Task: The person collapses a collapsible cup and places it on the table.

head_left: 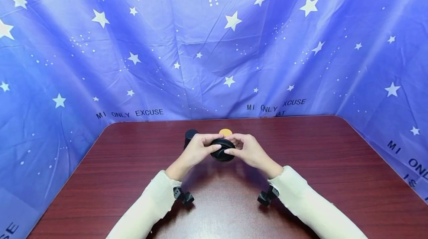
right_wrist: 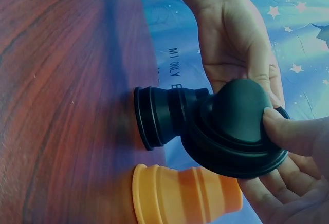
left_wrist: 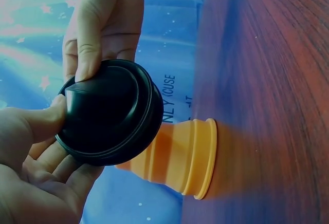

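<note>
Both hands hold a black round lid (head_left: 223, 154) with a raised domed part, above the table and tilted so its top faces the head camera. My left hand (head_left: 197, 149) grips its left side, thumb on top and fingers behind the edge; the left wrist view also shows this hand (left_wrist: 36, 157). From the other side my right hand (head_left: 249, 151) pinches the rim, its thumb pressed on the face of the lid (right_wrist: 239, 126). Behind stand two stepped, tapered cups, wide rims down: a black cup (right_wrist: 162, 113) at left and an orange cup (left_wrist: 180, 154) at right.
The dark red wood-grain table (head_left: 133, 164) has rounded far corners. A blue curtain (head_left: 200, 27) with white stars and lettering hangs behind it and along both sides. Small black devices (head_left: 187, 197) sit at both wrists, below the sleeve cuffs.
</note>
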Tool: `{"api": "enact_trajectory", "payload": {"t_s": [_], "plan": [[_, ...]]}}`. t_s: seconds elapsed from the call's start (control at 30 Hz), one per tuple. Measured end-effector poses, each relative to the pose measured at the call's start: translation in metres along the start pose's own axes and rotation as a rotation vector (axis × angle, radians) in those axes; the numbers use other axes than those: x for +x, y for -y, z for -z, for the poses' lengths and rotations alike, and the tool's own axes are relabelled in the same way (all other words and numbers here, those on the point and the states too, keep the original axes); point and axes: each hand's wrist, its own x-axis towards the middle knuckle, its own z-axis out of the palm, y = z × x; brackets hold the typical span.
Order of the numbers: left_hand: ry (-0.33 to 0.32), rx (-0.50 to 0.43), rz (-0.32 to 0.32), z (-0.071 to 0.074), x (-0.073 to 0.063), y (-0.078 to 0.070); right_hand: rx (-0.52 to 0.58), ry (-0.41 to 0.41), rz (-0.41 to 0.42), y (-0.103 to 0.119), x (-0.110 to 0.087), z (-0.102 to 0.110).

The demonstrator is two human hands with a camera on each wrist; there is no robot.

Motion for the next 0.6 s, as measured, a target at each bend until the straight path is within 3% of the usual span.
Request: {"api": "enact_trajectory", "payload": {"t_s": [0.23,0.43,0.6], "plan": [[-0.03,-0.082,-0.051,0.0044,0.0003,-0.0006,0.088,-0.039,0.001,-0.0005,-0.0007,-0.0031],[-0.078,-0.128,-0.021,0.0054,-0.0001,-0.0018,0.162,-0.159,-0.012,-0.0023,0.0007,-0.0026],[-0.071,-0.172,-0.036,0.0037,0.0008,-0.0004,0.201,-0.207,-0.018,-0.0017,-0.0001,-0.0018]]}}
